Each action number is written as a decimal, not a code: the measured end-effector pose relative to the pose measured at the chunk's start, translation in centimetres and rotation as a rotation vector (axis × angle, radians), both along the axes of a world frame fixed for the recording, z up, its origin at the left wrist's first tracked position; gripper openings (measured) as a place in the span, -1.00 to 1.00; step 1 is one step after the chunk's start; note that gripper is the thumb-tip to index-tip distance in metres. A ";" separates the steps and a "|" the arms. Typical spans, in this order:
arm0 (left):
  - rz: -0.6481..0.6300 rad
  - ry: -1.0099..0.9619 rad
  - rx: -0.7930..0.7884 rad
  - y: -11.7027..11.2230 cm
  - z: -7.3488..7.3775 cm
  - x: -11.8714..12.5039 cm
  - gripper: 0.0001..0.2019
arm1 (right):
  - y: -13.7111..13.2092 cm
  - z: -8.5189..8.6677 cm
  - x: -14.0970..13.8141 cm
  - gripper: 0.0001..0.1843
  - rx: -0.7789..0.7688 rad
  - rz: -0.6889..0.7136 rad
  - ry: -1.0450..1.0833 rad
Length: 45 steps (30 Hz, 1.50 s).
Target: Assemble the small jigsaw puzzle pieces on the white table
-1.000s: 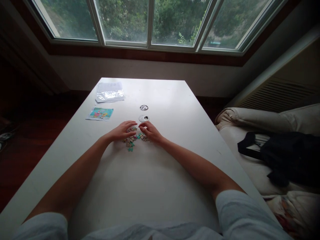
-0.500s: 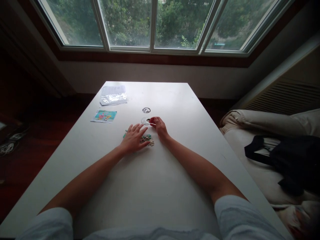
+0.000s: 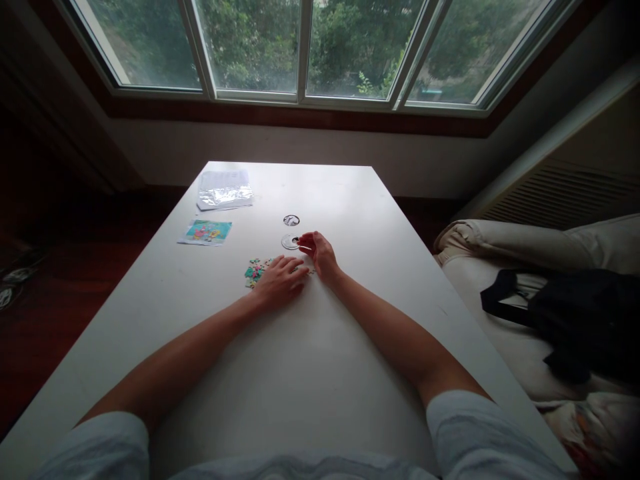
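Note:
My left hand (image 3: 281,283) lies palm down over a pile of small jigsaw puzzle pieces (image 3: 254,272), its fingers stretched to the right. Green, pink and pale pieces show to its left; the hand covers others. My right hand (image 3: 321,256) is just right of a flat, pale round disc (image 3: 287,243), fingertips at its edge. Those fingers are drawn together around something small and dark, too small to name. Beyond the disc lies a second round piece (image 3: 291,220) with a dark rim.
On the white table (image 3: 330,373), a colourful picture sheet (image 3: 207,231) lies at the left. Behind it is a shiny clear plastic bag (image 3: 226,191). A cream sofa (image 3: 465,287) with a dark bag (image 3: 585,320) stands to the right. A window (image 3: 300,53) faces me.
My left hand has slid right across the puzzle pieces, uncovering the colourful ones at the left and covering those at the right. My right hand stays almost in place by the disc.

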State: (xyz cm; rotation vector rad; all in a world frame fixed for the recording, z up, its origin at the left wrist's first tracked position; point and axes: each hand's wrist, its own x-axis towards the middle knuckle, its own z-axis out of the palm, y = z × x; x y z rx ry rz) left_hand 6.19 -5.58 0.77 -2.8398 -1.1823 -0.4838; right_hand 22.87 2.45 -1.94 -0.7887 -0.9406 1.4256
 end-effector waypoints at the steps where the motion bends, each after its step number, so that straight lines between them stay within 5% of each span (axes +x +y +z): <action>1: -0.061 0.009 -0.007 -0.1 0.0 0.1 -0.63 | 0.0 0.1 0.0 -0.50 -0.010 -0.001 0.028; 4: -0.159 0.028 -0.029 -0.4 -0.1 0.3 -0.60 | 0.1 0.3 0.3 -0.48 -0.045 0.011 0.089; 8: -0.131 0.032 -0.018 -0.2 0.0 0.2 -0.67 | 0.1 0.2 0.3 -0.45 -0.031 -0.001 0.080; 13: 0.009 0.066 0.003 0.0 0.4 0.1 -0.75 | -0.5 -0.1 -0.1 -0.45 0.057 -0.027 -0.026; 19: 0.137 0.002 -0.008 -0.4 0.5 -0.7 -0.78 | -1.1 -0.2 -0.9 -0.44 0.161 0.210 -0.295; 23: 0.339 -0.037 -0.038 -0.6 -1.1 -1.8 -0.50 | -1.1 -0.4 -1.0 -0.39 0.206 0.288 -0.377; 27: 0.419 -0.053 -0.100 -0.1 -2.3 -2.4 -0.40 | -1.3 -0.5 -1.0 -0.41 0.237 0.256 -0.437; 33: 0.380 -0.105 -0.044 1.3 -1.4 -2.8 -0.47 | -2.9 0.1 -1.6 -0.52 0.297 0.160 -0.548; 38: 0.556 -0.141 -0.063 2.1 -1.4 -3.8 -0.54 | -3.4 0.5 -1.6 -0.55 0.322 0.136 -0.547; 45: 0.314 -0.161 -0.128 2.5 -1.6 -4.1 -0.58 | -3.1 0.0 -1.3 -0.56 0.289 0.088 -0.486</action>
